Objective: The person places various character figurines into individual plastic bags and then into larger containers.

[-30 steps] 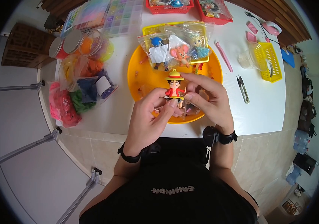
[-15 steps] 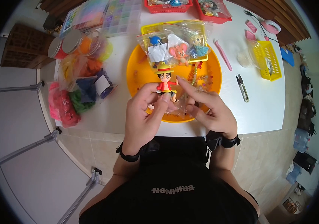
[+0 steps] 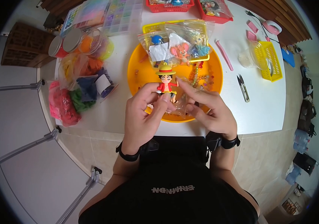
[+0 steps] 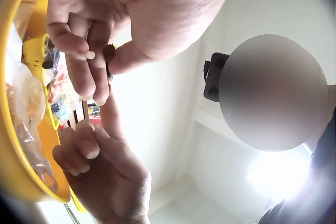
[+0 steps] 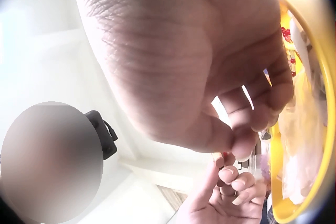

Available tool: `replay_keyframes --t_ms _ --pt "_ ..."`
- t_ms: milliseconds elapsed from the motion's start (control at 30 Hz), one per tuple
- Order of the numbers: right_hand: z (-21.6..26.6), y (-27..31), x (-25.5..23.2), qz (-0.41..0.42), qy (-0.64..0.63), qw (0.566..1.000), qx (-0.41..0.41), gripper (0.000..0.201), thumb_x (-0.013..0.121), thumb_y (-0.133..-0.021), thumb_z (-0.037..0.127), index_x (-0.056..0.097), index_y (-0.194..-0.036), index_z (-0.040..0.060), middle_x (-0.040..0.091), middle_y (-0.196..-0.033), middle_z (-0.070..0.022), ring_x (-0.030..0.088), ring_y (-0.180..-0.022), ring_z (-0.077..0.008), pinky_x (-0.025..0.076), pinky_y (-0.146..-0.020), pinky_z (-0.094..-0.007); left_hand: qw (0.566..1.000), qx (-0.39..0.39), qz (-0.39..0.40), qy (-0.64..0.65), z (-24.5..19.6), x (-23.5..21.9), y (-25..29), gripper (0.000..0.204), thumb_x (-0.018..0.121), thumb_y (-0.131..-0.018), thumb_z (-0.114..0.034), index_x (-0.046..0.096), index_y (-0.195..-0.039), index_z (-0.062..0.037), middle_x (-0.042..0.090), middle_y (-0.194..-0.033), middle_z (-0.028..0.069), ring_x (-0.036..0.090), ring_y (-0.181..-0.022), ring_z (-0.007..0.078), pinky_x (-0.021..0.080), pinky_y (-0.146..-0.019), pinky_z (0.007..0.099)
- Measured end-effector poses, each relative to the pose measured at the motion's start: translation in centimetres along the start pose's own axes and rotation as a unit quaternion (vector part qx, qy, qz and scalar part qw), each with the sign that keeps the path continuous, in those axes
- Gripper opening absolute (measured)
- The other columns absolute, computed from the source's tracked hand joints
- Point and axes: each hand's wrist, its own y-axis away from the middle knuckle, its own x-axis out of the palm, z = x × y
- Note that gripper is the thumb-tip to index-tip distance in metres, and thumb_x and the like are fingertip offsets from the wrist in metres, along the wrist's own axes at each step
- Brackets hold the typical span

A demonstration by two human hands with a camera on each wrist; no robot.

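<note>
A small figurine [image 3: 165, 83] with a yellow hat and red jacket is held upright by my left hand [image 3: 144, 114], thumb across its lower part. My right hand [image 3: 213, 111] is just to its right, its index fingertip at the figurine's raised arm; whether it touches is hard to tell. Below both hands is a round orange tray [image 3: 136, 67] with bead strings [image 3: 195, 74] and clear plastic. In the left wrist view my left hand [image 4: 121, 19] mostly hides the figurine, and the right hand's index finger reaches up to it. The right wrist view shows my right hand [image 5: 184, 61] large.
Bagged figurines [image 3: 180, 52] lie over a yellow basket [image 3: 153, 28] at the tray's back. Left are jars [image 3: 73, 40] and colourful bags [image 3: 64, 106]. Right are a pink tool [image 3: 225, 56], snips [image 3: 243, 89] and another yellow basket [image 3: 273, 63]. Red baskets [image 3: 170, 8] stand behind.
The figurine and left hand have shifted slightly left. My right hand has moved right and down, its thumb coming away from the figurine. Little differs over the last half second.
</note>
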Motion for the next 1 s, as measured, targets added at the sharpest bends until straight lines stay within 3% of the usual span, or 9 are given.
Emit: replay_keyframes --t_ms 233,333,433,533,733,833,933,1000 --pt "-0.4 0.1 0.2 -0.008 0.001 1.0 0.0 0.079 0.055 -0.081 -0.012 0.045 -0.156 0.0109 0.06 -0.08 -0.011 0.062 -0.074 -0.0209 0.05 -0.078 -0.0286 1.0 -0.009 -0.004 0.002 0.0 0.0 0.0 0.018 0.061 -0.102 -0.009 0.061 -0.114 0.0041 0.073 -0.085 0.0086 0.073 -0.079 0.0113 0.053 -0.067 0.0231" --pt "-0.3 0.1 0.3 -0.018 -0.003 1.0 0.0 0.07 0.059 -0.086 -0.009 0.044 -0.154 0.0008 0.055 -0.076 -0.0053 0.055 -0.07 -0.0156 0.046 -0.074 -0.027 1.0 -0.012 -0.011 0.007 0.1 0.1 0.0 0.018 0.062 -0.102 -0.009 0.061 -0.114 0.0041 0.073 -0.086 0.0083 0.073 -0.079 0.0111 0.053 -0.067 0.023" --pt "0.3 0.1 0.2 -0.001 0.004 1.0 0.019 0.077 0.056 -0.081 -0.011 0.046 -0.155 0.0094 0.06 -0.079 -0.0109 0.062 -0.073 -0.021 0.05 -0.077 -0.0288 1.0 -0.013 -0.009 0.015 0.2 0.2 0.1 0.018 0.062 -0.102 -0.009 0.06 -0.114 0.004 0.073 -0.086 0.0081 0.073 -0.079 0.0109 0.053 -0.066 0.0229" --pt "0.1 0.0 0.6 -0.011 -0.004 1.0 0.006 0.07 0.058 -0.086 -0.008 0.045 -0.153 0.001 0.057 -0.076 -0.0058 0.055 -0.07 -0.0156 0.045 -0.072 -0.0276 1.0 -0.014 -0.004 0.018 0.3 0.3 0.0 0.017 0.062 -0.102 -0.009 0.06 -0.114 0.0038 0.073 -0.086 0.0078 0.072 -0.079 0.0108 0.053 -0.066 0.0227" --pt "-0.8 0.2 0.3 -0.042 -0.002 0.999 -0.013 0.071 0.056 -0.086 -0.009 0.046 -0.154 0.0058 0.06 -0.078 -0.0082 0.062 -0.072 -0.0164 0.05 -0.075 -0.0274 1.0 -0.018 0.01 0.013 0.5 0.0 0.1 0.016 0.062 -0.102 -0.01 0.06 -0.112 0.0028 0.073 -0.085 0.0067 0.072 -0.08 0.0103 0.052 -0.067 0.0225" --pt "-0.3 0.2 0.5 -0.053 -0.072 0.995 0.038 0.068 0.058 -0.088 -0.007 0.045 -0.154 0.0044 0.06 -0.081 -0.0052 0.062 -0.074 -0.0133 0.05 -0.074 -0.0274 1.0 -0.021 0.016 0.01 0.3 0.2 0.2 0.017 0.063 -0.102 -0.01 0.061 -0.114 0.0024 0.073 -0.085 0.006 0.071 -0.08 0.0092 0.05 -0.067 0.0219" --pt "0.1 -0.1 0.9 -0.099 -0.084 0.99 0.052 0.071 0.066 -0.089 -0.004 0.043 -0.156 0.0046 0.059 -0.085 -0.0026 0.058 -0.076 -0.011 0.049 -0.073 -0.0257 0.999 -0.021 0.034 -0.006 -0.1 0.5 0.2 0.017 0.065 -0.1 -0.009 0.064 -0.113 0.0019 0.073 -0.084 0.005 0.068 -0.076 0.0063 0.047 -0.066 0.0216" --pt "-0.3 -0.4 0.4 -0.06 -0.084 0.994 -0.021 0.078 0.073 -0.086 -0.002 0.042 -0.157 0.0057 0.059 -0.086 -0.0019 0.057 -0.076 -0.0108 0.048 -0.072 -0.0242 0.998 -0.012 0.058 -0.014 0.3 0.4 0.3 0.016 0.066 -0.099 -0.009 0.065 -0.111 0.0012 0.073 -0.084 0.0041 0.064 -0.074 0.0046 0.045 -0.064 0.0217"
